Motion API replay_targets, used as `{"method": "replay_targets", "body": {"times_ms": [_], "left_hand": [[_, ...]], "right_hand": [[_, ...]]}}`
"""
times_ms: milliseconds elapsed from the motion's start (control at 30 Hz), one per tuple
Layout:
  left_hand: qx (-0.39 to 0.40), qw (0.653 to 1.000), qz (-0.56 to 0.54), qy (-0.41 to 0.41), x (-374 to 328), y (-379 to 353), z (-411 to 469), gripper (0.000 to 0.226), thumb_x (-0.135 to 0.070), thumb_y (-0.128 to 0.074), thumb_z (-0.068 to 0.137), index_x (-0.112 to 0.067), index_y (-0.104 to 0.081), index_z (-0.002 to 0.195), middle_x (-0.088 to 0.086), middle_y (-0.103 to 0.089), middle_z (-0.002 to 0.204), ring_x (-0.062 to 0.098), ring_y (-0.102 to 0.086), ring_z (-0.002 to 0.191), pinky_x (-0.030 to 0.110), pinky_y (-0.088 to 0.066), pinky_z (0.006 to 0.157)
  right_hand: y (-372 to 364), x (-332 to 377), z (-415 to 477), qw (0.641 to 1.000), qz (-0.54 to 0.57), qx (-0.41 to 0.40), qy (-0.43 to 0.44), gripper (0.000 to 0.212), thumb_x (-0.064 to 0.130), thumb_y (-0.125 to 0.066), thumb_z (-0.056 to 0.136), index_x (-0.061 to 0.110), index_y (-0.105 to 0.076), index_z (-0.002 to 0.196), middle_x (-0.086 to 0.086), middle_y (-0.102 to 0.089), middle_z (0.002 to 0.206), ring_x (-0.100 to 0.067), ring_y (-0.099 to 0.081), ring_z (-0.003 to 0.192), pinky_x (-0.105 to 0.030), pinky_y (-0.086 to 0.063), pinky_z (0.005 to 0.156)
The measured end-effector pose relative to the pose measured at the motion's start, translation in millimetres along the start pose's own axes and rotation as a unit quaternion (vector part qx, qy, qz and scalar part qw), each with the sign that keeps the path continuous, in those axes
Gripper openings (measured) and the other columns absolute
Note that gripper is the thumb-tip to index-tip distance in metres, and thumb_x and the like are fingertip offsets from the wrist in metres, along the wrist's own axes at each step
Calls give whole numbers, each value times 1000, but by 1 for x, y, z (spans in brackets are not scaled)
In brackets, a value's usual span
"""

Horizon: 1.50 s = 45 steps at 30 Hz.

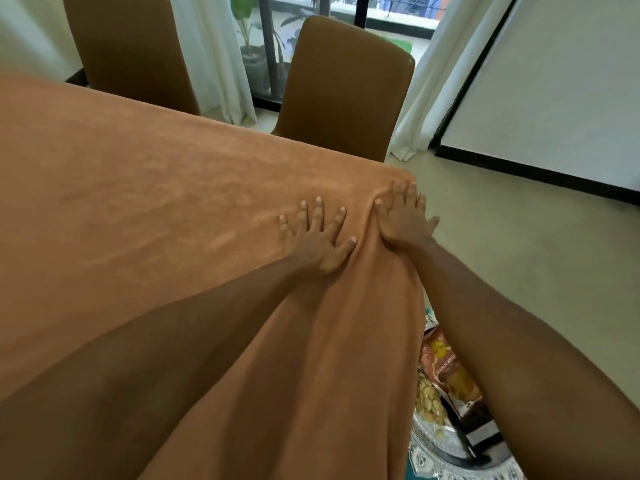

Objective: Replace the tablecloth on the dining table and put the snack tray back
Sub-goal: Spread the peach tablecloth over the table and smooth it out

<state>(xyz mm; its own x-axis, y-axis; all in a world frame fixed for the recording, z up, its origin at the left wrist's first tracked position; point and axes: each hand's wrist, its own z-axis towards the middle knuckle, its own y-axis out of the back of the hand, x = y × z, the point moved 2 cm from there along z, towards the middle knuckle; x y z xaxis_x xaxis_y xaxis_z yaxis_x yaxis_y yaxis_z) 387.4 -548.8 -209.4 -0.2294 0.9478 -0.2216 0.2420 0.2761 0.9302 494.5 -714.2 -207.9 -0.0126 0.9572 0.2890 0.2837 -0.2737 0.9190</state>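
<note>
Orange tablecloth [145, 188] lies under both your palms at the table's far corner: your left hand [320, 240] and right hand [403, 220] rest flat, fingers spread, gripping nothing, apparently smoothing a fold over the edge. Beside the hanging cloth, the snack tray [446, 459] waits low down with its packets, probably parked until the top is ready.

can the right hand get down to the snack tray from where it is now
Probably yes: the right hand lies flat on the tablecloth at the corner, and the snack tray sits low beside the hanging cloth, under that arm, uncovered.
</note>
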Motion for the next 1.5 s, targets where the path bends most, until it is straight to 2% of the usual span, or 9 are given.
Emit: {"method": "replay_targets", "body": {"times_ms": [100, 200, 300, 533, 767, 900, 1000, 1200, 1500], "left_hand": [[25, 1000, -6, -8, -5, 6, 8, 80, -83, -14, 87, -48, 14, 153, 3, 32, 162, 32, 32, 147, 63, 23, 110], [57, 998, -6, -10, -4, 13, 17, 83, -79, -22, 88, -44, 16, 154, 3, 38, 159, 33, 36, 145, 63, 24, 111], [85, 996, -3, -10, -3, 18, 28, 86, -78, -25, 87, -44, 18, 153, 4, 39, 158, 33, 37, 144, 64, 24, 110], [85, 996, -12, -14, -14, 26, 61, 84, -83, -21, 87, -46, 17, 153, 2, 40, 158, 32, 38, 143, 63, 26, 107], [96, 995, -17, -29, -19, 35, 69, 106, -90, -39, 75, -45, 15, 154, 2, 36, 160, 33, 36, 145, 64, 25, 109], [61, 979, -179, -78, -5, 48, 57, 91, -71, -49, 88, -38, -3, 159, 0, 7, 168, 27, 18, 153, 60, 18, 117], [14, 923, -375, -82, 9, 41, 13, 70, -50, -53, 95, -29, -28, 157, 3, -27, 164, 22, -15, 153, 49, -7, 125], [-153, 972, -105, -140, 54, -14, -123, 56, -45, -46, 97, -29, -43, 150, -4, -34, 161, 17, -24, 151, 48, -7, 124], [-119, 990, -20, -70, 74, -61, -258, 59, -57, -30, 99, -37, -29, 155, -8, -18, 166, 20, -10, 154, 57, -1, 121]], "right_hand": [[2, 25, -8, 995, 49, -83, 11, 76, 63, -17, 102, 15, -16, 161, -11, -15, 169, -32, -10, 156, -64, -12, 121], [-17, 49, -33, 980, 52, -163, 104, 69, 61, -11, 101, 27, -15, 161, -7, -20, 168, -30, -17, 155, -56, -12, 123], [-31, 35, -27, 986, 24, -126, 102, 68, 63, -11, 100, 33, -23, 160, -5, -17, 169, -29, -12, 156, -57, -7, 125], [-18, 12, 24, 988, 17, -129, 80, 67, 62, -22, 100, 30, -23, 159, -5, -14, 170, -29, -6, 157, -60, -27, 118], [-4, 15, 44, 995, 45, -90, 22, 75, 69, -27, 99, 30, -16, 161, -6, -2, 171, -38, -2, 155, -65, -17, 119], [7, 28, 19, 998, 22, -55, -4, 82, 72, -21, 99, 24, -5, 163, -14, 8, 170, -40, 9, 155, -67, -3, 121], [-1, 45, -37, 991, 108, -74, -17, 74, 66, -31, 99, 25, -17, 160, -11, -11, 169, -37, -8, 155, -61, -7, 121], [-59, 42, -146, 992, -14, -101, 81, 72, 72, -23, 97, 38, -17, 160, -5, -7, 171, -26, -3, 157, -56, 3, 124], [-37, 41, -131, 999, 2, -1, 39, 81, 77, -29, 93, 37, -13, 161, -3, 2, 171, -24, 4, 157, -51, 7, 123]]}}
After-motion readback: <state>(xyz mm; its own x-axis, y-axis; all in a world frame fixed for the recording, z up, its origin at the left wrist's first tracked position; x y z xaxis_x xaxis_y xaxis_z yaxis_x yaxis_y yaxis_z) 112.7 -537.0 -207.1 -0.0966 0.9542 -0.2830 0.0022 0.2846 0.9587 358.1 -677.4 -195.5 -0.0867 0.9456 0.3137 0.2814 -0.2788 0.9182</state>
